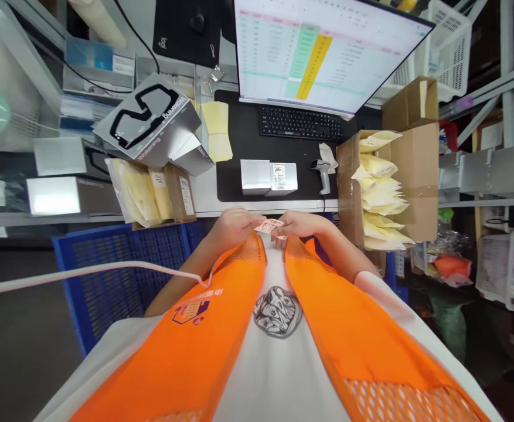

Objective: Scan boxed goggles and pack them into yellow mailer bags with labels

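Note:
Close to my chest, a small printed label (269, 225) is stretched between my two hands. My left hand (237, 225) pinches its left end, and my right hand (298, 224) has its fingers closed on the right end. Just beyond them on the black desk mat (230, 135) sits a small silver-white box (255, 176), and against it a second face or box with a white printed sticker (279, 176); I cannot tell whether they are one box or two. To their right a grey barcode scanner (322, 174) lies beside a crumpled white tissue (327, 157).
A monitor (318, 58) and keyboard (300, 123) stand at the back. On the right is a carton (349, 193) of yellow padded envelopes (382, 193). Left are a grey product box (151, 120), yellow slips (217, 132) and another carton (180, 190). A blue crate (111, 287) is below the desk edge.

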The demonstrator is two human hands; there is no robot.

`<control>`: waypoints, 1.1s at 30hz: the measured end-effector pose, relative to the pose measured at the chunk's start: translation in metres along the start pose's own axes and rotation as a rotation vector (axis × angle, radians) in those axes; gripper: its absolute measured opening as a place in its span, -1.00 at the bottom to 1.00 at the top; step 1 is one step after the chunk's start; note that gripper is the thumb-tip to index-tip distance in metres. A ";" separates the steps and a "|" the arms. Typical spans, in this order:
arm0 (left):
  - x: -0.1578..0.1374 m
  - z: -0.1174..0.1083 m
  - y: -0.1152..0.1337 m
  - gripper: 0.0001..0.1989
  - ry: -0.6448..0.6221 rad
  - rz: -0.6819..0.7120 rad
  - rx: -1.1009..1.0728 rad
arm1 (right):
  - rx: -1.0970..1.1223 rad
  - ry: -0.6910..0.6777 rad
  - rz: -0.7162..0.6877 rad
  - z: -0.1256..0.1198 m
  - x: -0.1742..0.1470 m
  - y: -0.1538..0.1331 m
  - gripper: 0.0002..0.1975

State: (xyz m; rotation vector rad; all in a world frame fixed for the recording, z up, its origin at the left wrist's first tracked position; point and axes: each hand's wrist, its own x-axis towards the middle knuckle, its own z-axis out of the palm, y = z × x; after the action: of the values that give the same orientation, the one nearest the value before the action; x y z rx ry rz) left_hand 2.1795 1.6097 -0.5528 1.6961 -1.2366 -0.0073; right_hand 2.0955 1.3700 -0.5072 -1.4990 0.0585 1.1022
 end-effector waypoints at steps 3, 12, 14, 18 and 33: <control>-0.011 -0.010 -0.001 -0.64 0.157 -0.159 -0.007 | -0.065 0.082 0.027 -0.010 -0.012 0.020 -0.50; 0.015 0.011 -0.005 -0.55 0.830 -0.718 -0.605 | -0.133 0.637 -0.475 0.036 0.045 0.020 0.05; 0.019 0.029 0.006 -0.49 0.651 -0.770 -0.689 | -0.093 0.641 -0.582 0.044 0.065 0.002 0.13; 0.013 0.042 0.023 -0.43 0.368 -0.800 -0.748 | 0.000 0.589 -0.673 0.040 0.071 -0.015 -0.11; -0.001 0.018 0.013 -0.43 -0.337 -0.684 -0.657 | 0.399 0.560 -0.595 0.027 0.047 0.024 -0.33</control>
State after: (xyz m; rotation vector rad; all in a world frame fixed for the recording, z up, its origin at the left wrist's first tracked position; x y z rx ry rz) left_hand 2.1605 1.5981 -0.5531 1.4626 -0.6968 -1.0315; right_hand 2.0911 1.4095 -0.5512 -1.2929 0.1940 0.1620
